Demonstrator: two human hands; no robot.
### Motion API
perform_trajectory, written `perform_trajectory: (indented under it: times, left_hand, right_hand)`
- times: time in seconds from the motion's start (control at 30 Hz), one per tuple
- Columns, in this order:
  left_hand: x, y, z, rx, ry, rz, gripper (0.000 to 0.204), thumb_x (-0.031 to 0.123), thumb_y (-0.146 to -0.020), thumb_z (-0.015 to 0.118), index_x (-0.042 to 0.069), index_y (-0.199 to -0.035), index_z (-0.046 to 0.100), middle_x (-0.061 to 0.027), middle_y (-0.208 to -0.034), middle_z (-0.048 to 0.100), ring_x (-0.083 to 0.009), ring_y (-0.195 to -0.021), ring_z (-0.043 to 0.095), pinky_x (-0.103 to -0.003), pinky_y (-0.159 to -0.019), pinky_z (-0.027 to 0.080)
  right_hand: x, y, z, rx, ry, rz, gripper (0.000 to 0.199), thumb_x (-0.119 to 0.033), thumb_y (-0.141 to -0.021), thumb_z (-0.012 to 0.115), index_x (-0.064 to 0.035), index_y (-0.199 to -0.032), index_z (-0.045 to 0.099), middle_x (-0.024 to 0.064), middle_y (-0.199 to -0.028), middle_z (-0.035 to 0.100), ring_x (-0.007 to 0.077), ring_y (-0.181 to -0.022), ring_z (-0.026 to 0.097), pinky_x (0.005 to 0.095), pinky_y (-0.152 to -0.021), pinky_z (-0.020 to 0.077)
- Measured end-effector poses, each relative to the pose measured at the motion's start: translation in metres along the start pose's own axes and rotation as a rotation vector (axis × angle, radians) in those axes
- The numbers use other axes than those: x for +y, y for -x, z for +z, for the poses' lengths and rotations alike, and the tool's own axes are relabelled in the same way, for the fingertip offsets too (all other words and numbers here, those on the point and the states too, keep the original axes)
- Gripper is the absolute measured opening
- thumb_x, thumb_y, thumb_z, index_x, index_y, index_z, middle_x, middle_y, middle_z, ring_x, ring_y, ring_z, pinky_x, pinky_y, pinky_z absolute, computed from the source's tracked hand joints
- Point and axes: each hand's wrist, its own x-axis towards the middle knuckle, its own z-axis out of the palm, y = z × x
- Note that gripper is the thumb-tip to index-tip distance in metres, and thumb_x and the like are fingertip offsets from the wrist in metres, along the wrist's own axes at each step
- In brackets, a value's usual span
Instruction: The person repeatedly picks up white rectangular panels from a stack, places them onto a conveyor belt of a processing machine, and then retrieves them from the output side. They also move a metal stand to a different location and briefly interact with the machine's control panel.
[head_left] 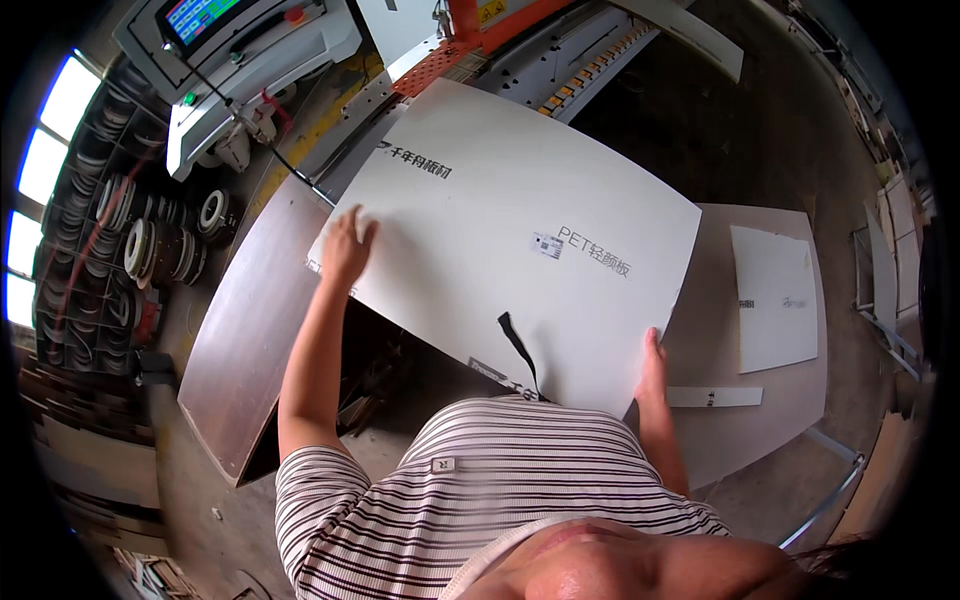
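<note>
A large white board (480,190) with printed lettering and a small label spans the space before me, its near edge close to my striped shirt. Its far corner reaches the orange part of a machine. My left hand (347,248) rests on the board by its left edge, fingers spread and stretched out on the surface. At the near right edge, my right hand (652,370) grips the board with the thumb up; its other fingers are hidden. A black strap (518,345) lies over the board's near part.
A brown panel (250,310) lies left. On the right, a grey-brown table (780,400) bears a smaller white board (775,300) and a narrow white strip (715,397). The machine's control console (260,70) stands far left, near a rack of edging rolls (105,230).
</note>
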Motion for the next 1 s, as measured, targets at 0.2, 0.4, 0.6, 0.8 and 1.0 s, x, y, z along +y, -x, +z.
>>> perform_trajectory:
  times: [0.2,0.4,0.6,0.8,1.0]
  left_hand:
    - [-0.005,0.05,0.032,0.082,-0.011,0.123,0.052,0.036,-0.093,0.057,0.006,-0.135,0.048,-0.0129,-0.146,0.044,-0.0293,-0.138,0.037,-0.042,-0.113,0.029]
    - [-0.023,0.026,0.026,0.143,0.039,0.111,0.047,0.034,-0.092,0.059,0.007,-0.131,0.051,-0.0103,-0.145,0.046,-0.0271,-0.138,0.039,-0.04,-0.113,0.03]
    - [-0.018,0.015,0.015,0.074,0.125,0.201,0.035,0.027,-0.092,0.062,0.006,-0.119,0.058,-0.0097,-0.136,0.055,-0.0269,-0.131,0.047,-0.038,-0.107,0.039]
    - [0.001,0.012,0.014,0.218,0.141,0.191,0.026,0.023,-0.092,0.061,0.006,-0.111,0.062,-0.009,-0.128,0.061,-0.0247,-0.125,0.053,-0.038,-0.105,0.043]
    - [-0.007,0.002,0.025,0.249,0.307,0.218,0.014,0.017,-0.09,0.063,0.004,-0.096,0.067,-0.0081,-0.112,0.069,-0.0249,-0.114,0.062,-0.039,-0.1,0.047]
  right_hand:
    - [-0.02,0.026,0.05,-0.061,0.086,-0.112,0.044,-0.024,-0.093,0.065,0.005,-0.123,0.052,0.0128,-0.117,0.06,0.0198,-0.104,0.06,0.034,-0.087,0.051]
    - [-0.001,0.033,0.078,-0.071,-0.045,-0.061,0.048,-0.014,-0.09,0.066,0.0064,-0.129,0.047,0.0164,-0.12,0.059,0.0248,-0.106,0.06,0.0374,-0.089,0.0508]
    - [-0.006,0.049,0.092,-0.021,-0.071,-0.111,0.047,-0.014,-0.09,0.066,0.0072,-0.127,0.047,0.0168,-0.119,0.059,0.0249,-0.104,0.061,0.0387,-0.087,0.052]
    - [-0.006,0.046,0.092,0.043,-0.025,-0.034,0.045,-0.017,-0.091,0.065,0.0053,-0.127,0.047,0.0179,-0.115,0.06,0.0274,-0.098,0.064,0.0404,-0.08,0.0559]
    - [-0.015,0.044,0.103,0.033,-0.066,-0.046,0.044,-0.015,-0.09,0.067,0.0074,-0.124,0.05,0.0163,-0.117,0.06,0.024,-0.102,0.061,0.0385,-0.086,0.0527]
